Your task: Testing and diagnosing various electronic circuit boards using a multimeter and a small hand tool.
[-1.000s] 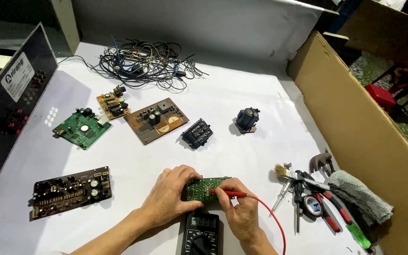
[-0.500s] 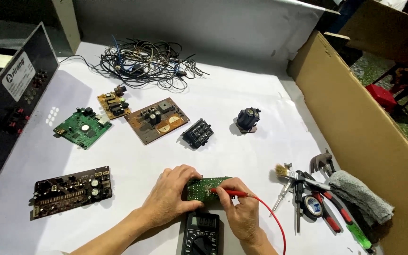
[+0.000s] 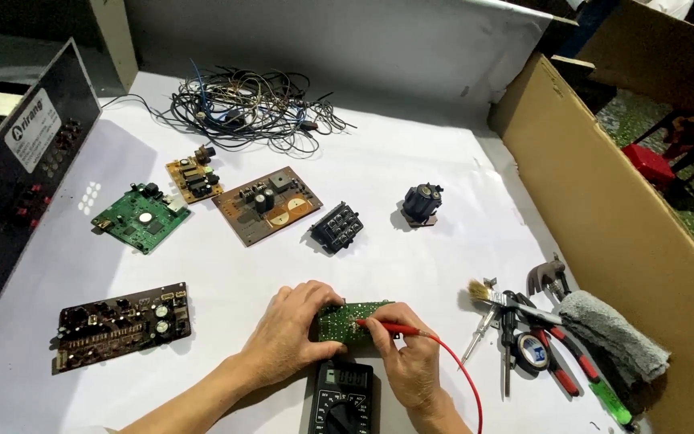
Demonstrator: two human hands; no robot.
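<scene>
**Green circuit board under probe, held at the table's near edge**

Green circuit board [image 3: 349,320] lies on the white table [image 3: 411,241], pinned by the left hand [image 3: 289,336], fingers curled over its left edge. Right hand [image 3: 408,362] pinches a red test probe [image 3: 391,327], tip on the board just beyond the fingertips. Below both grips sits a black multimeter [image 3: 342,398]. Risk, as judged: the tip could skid and bridge neighbouring contacts should the pinning fingers loosen.

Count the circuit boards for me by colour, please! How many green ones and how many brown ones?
Green: 2, the green board by the black case and the small green board under the left hand and right hand.
Brown: 3, small, middle, long dark.
Total: 5
</scene>
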